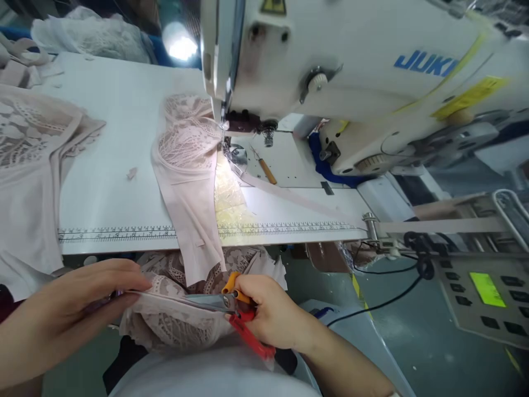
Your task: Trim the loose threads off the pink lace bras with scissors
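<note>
My left hand (82, 303) pinches the edge of a pale pink lace garment (177, 325) over my lap, below the table edge. In my right hand (273, 314) are scissors (210, 302) with orange and red handles, their blades pointing left along the garment's edge. Whether the blades touch the fabric is hard to tell. Above my hands, another pink lace piece (185, 149) lies on the white table (111, 193), its top under the sewing machine's needle area and its lower end hanging over the front edge.
A white sewing machine (351, 49) stands at the upper right. More pink lace garments (28, 165) lie at the left. A wooden-handled tool (266, 170) rests near the needle. A control panel (487, 292) and tape guide (371, 226) are at the right.
</note>
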{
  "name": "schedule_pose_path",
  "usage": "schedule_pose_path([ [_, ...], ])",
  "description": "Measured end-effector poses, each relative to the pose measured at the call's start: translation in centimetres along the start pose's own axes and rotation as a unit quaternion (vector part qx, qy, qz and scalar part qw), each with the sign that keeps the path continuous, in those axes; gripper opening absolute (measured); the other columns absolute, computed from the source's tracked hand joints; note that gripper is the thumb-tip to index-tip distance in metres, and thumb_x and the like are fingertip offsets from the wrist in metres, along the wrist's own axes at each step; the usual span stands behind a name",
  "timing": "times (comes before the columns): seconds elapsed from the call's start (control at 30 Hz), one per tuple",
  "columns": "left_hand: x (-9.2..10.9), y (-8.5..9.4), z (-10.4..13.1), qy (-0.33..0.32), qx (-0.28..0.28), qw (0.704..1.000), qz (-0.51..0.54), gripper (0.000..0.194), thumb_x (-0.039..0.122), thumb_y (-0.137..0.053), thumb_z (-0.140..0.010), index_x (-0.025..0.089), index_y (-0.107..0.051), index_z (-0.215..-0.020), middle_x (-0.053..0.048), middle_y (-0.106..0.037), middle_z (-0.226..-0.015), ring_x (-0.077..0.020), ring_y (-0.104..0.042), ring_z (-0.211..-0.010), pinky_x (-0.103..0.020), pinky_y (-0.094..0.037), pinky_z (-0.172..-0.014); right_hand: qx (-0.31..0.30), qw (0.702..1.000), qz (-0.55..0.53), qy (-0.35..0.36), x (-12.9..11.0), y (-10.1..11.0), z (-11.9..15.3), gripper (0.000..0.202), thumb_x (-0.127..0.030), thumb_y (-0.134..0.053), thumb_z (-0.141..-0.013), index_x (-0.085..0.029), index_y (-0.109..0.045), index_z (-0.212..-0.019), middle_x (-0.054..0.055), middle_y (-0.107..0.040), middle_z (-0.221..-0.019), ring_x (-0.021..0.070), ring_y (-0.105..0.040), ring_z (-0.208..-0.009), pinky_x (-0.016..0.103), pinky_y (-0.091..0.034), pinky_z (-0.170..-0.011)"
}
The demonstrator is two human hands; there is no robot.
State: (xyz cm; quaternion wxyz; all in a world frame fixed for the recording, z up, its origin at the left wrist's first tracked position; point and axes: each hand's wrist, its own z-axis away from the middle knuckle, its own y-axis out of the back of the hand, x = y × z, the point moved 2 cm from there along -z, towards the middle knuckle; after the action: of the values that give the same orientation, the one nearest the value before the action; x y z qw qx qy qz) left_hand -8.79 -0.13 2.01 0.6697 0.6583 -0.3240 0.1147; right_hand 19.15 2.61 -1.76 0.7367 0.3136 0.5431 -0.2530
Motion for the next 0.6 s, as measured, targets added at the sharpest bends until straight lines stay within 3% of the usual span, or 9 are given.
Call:
schedule_pose_path([
  [0.17, 3.0, -2.1, -1.6, 0.081, 0.059, 0.976, 0.193, 0.012, 0.022, -0.055, -0.086, 0.026, -0.061, -0.095, 0.004, -0.067, -0.088, -0.0103, -0.065, -0.081, -0.014, -0.05, -0.074, -0.022, 0.997, -0.025, -0.067, 0.4, -0.1, 0.8, 0.021, -0.017, -0.057, -0.066, -0.021, -0.036, -0.063, -0.006, -0.032, -0.06, 0.008, -0.028, -0.053, 0.018, -0.025, -0.044],
  [0.27, 4.0, -3.8, -2.6, 0.047, 0.09, 0.962, 0.253, 0.026, 0.018, -0.05, -0.088, 0.028, -0.054, -0.111, 0.002, -0.063, -0.087, -0.0099, -0.065, -0.077, -0.014, -0.052, -0.067, -0.026, 0.996, 0.006, -0.09, 0.9, 0.3, 1.3, 0.018, -0.018, -0.057, -0.067, -0.02, -0.039, -0.065, -0.006, -0.033, -0.062, 0.008, -0.029, -0.055, 0.019, -0.025, -0.047],
  [0.43, 5.4, -6.0, -4.3, -0.087, 0.118, 0.96, 0.238, 0.044, 0.012, -0.039, -0.092, 0.034, -0.036, -0.13, 0.003, -0.057, -0.086, -0.0066, -0.059, -0.062, -0.012, -0.049, -0.055, 0.065, 0.993, 0.064, -0.072, 0.6, 2.3, 1.5, 0.021, -0.028, -0.069, -0.069, -0.018, -0.05, -0.068, -0.001, -0.052, -0.069, 0.0115, -0.044, -0.061, 0.022, -0.035, -0.054],
  [0.6, 6.9, -6.2, -5.3, -0.112, 0.127, 0.976, 0.138, 0.042, 0.013, -0.037, -0.092, 0.029, -0.031, -0.13, 0.004, -0.059, -0.078, -0.0086, -0.059, -0.058, -0.015, -0.047, -0.053, 0.154, 0.986, -0.039, 0.053, -1.9, 3.3, -0.1, 0.022, -0.034, -0.072, -0.074, -0.02, -0.057, -0.08, 0.004, -0.066, -0.084, 0.0122, -0.047, -0.061, 0.025, -0.039, -0.055],
])
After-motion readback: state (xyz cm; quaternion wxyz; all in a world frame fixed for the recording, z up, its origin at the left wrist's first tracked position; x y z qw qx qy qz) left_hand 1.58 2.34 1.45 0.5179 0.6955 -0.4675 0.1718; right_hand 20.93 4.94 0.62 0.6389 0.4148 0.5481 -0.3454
